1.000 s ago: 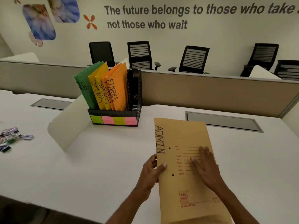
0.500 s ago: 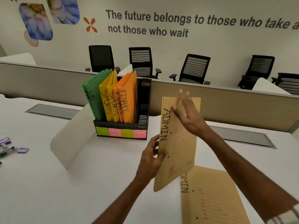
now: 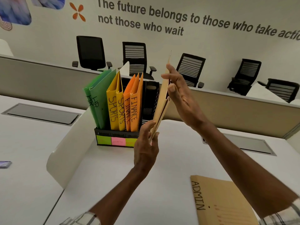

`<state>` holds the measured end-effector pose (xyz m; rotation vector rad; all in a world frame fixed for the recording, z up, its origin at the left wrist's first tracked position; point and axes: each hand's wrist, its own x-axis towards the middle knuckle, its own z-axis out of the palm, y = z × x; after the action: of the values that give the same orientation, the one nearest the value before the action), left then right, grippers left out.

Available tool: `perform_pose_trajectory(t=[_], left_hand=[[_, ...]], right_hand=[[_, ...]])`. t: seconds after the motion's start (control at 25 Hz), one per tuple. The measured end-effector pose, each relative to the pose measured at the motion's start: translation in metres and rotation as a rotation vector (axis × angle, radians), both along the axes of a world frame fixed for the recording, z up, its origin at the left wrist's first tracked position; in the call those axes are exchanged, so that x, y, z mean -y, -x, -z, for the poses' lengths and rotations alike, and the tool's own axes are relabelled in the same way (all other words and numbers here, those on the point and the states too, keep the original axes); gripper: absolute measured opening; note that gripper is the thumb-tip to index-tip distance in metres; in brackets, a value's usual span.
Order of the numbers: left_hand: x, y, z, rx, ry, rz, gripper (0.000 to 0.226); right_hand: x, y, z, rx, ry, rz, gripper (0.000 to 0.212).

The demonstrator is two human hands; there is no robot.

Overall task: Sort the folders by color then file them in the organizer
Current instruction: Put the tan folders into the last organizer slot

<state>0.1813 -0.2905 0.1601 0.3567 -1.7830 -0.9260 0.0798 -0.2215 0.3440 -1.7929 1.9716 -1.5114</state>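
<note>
A tan ADMIN folder (image 3: 162,109) stands upright, edge-on to me, just right of the black organizer (image 3: 150,103). My left hand (image 3: 146,146) pinches its lower edge. My right hand (image 3: 180,95) holds its upper part, thumb on the near face and fingers behind. In the organizer stand two green HR folders (image 3: 99,101), two yellow SPORTS folders (image 3: 115,104) and two orange FINANCE folders (image 3: 134,103). The rightmost slot holds nothing. A second tan ADMIN folder (image 3: 222,202) lies flat on the white table (image 3: 178,159), near right.
Coloured sticky labels (image 3: 117,141) mark the organizer's front. A curved white divider (image 3: 65,151) stands to its left. A grey partition (image 3: 227,106) and cable hatches (image 3: 40,112) lie behind. Black office chairs (image 3: 190,69) line the far wall. A small item (image 3: 4,164) sits at the left edge.
The top ADMIN folder was lifted off the pile, turned edge-on and carried up toward the organizer's right slot. The second ADMIN folder stayed on the table.
</note>
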Motion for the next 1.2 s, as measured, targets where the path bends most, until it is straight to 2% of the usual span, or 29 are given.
perform_pose_trajectory(t=[0.08, 0.16, 0.32, 0.48, 0.72, 0.88, 1.08, 1.2], left_hand=[[0.015, 0.007, 0.003, -0.033, 0.032, -0.032, 0.044], [0.029, 0.017, 0.009, -0.053, 0.071, -0.047, 0.046], [0.054, 0.041, 0.019, -0.028, 0.109, -0.049, 0.049], [0.073, 0.064, 0.02, -0.057, 0.141, -0.002, 0.052], [0.091, 0.089, 0.015, -0.108, 0.124, -0.007, 0.05], [0.096, 0.09, 0.028, -0.068, 0.107, -0.016, 0.05], [0.1, 0.083, 0.046, 0.056, 0.103, 0.016, 0.073], [0.098, 0.081, 0.046, 0.11, 0.127, -0.053, 0.084]], right_hand=[[0.012, 0.003, 0.003, -0.002, 0.013, -0.05, 0.042], [0.023, 0.008, 0.006, -0.032, 0.008, -0.074, 0.036], [0.046, 0.017, 0.019, -0.083, -0.032, -0.081, 0.038], [0.061, 0.033, 0.022, -0.022, 0.009, -0.052, 0.037], [0.077, 0.055, 0.015, -0.076, 0.045, -0.034, 0.046], [0.088, 0.061, 0.028, -0.027, -0.015, -0.061, 0.045], [0.1, 0.063, 0.048, 0.026, -0.085, -0.064, 0.046], [0.111, 0.062, 0.048, 0.076, -0.085, -0.075, 0.046]])
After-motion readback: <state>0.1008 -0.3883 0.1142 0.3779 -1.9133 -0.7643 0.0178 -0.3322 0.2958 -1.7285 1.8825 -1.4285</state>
